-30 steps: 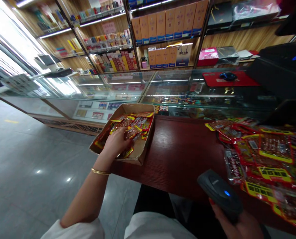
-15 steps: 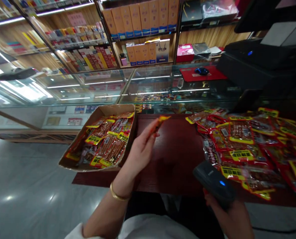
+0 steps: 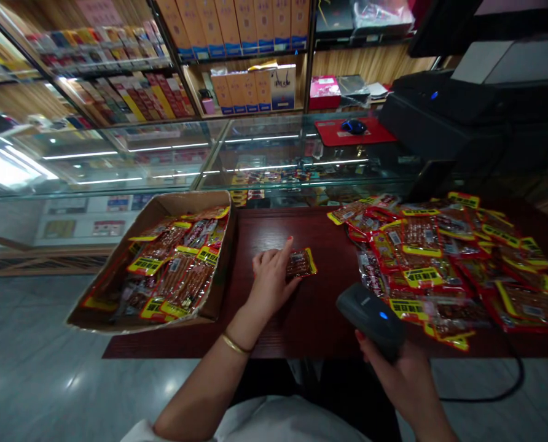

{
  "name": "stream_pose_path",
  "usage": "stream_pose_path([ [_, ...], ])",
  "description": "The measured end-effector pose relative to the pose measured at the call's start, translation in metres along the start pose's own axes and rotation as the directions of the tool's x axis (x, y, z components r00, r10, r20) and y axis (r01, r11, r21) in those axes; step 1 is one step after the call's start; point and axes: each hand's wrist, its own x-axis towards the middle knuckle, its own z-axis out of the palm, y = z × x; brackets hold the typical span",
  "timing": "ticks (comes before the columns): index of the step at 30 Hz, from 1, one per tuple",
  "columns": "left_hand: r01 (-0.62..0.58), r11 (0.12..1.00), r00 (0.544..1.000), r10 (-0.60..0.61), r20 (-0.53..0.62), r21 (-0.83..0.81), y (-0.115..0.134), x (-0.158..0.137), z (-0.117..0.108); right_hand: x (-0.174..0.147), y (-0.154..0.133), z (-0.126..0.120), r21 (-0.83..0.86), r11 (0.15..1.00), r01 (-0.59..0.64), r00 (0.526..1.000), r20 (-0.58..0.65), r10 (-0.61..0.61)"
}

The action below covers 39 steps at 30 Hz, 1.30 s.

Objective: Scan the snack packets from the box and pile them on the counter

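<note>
In the middle of the dark red-brown table, my left hand (image 3: 270, 277) rests over a snack packet (image 3: 300, 263). My fingers are spread on top of it, with index finger and thumb apart, and they hide its left part. The packet lies flat, its yellow end toward the right. My right hand (image 3: 405, 374) is wrapped around the handle of a black barcode scanner (image 3: 370, 316) with a blue light lit. The scanner's head tilts toward the packet, apart from it. Left of my left hand is an open cardboard box (image 3: 223, 270) of similar packets.
A loose pile of snack packets (image 3: 421, 276) covers the table's right part. Behind the table runs a glass display counter (image 3: 163, 153) with a mouse (image 3: 354, 126) on a red mat (image 3: 322, 132). A black machine (image 3: 458, 110) stands at back right. The scanner's cable (image 3: 486, 400) loops at lower right.
My left hand has lowered the packet from the air onto the table, and its fingers have spread over it. My right hand still holds the scanner. The view has shifted right.
</note>
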Motion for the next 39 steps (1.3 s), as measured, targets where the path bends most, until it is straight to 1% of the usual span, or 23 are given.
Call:
stream_pose_path([
  [5,-0.063,0.997,0.995,0.066,-0.076,0.047,0.004,-0.001,0.000,0.003,-0.021,0.000,-0.015,1.000,-0.024,1.000,-0.014,0.024],
  [9,-0.072,0.996,0.994,0.076,-0.074,0.046,0.005,-0.003,0.000,0.012,-0.034,0.004,-0.039,0.999,0.002,1.000,0.031,-0.001],
  [12,-0.085,0.996,0.994,0.087,-0.064,0.034,0.007,-0.003,-0.002,0.017,-0.036,0.007,-0.050,0.998,0.023,0.998,0.064,-0.020],
  [17,-0.074,0.997,0.996,0.074,-0.049,0.004,0.007,-0.004,-0.003,0.016,-0.038,0.010,-0.071,0.997,0.022,0.997,0.075,-0.016],
  [22,-0.086,0.996,0.995,0.087,-0.047,0.007,0.008,-0.004,-0.001,0.014,-0.040,0.011,-0.103,0.995,0.019,0.998,0.054,-0.014],
  [26,-0.063,0.997,0.995,0.066,-0.069,0.037,0.009,-0.004,0.002,0.014,-0.042,0.012,-0.087,0.996,0.028,0.997,0.068,-0.022],
  [28,-0.068,0.997,0.995,0.070,-0.069,0.032,0.009,-0.004,0.001,0.015,-0.042,0.012,-0.087,0.996,0.022,0.999,0.048,-0.018],
  [32,-0.085,0.996,0.996,0.085,-0.042,-0.006,0.010,-0.002,-0.003,0.015,-0.042,0.011,-0.058,0.998,0.020,0.998,0.054,-0.017],
  [34,-0.089,0.995,0.995,0.087,-0.047,-0.046,0.009,-0.001,-0.004,0.014,-0.043,0.009,-0.021,1.000,0.018,0.998,0.053,-0.017],
  [36,-0.088,0.989,0.994,0.079,-0.082,-0.122,0.008,0.001,-0.004,0.012,-0.043,0.006,0.022,0.999,0.027,0.999,0.035,-0.027],
  [39,-0.058,0.967,0.989,0.021,-0.148,-0.248,0.008,0.009,0.000,0.007,-0.040,-0.001,0.090,0.994,0.056,0.998,0.016,-0.057],
])
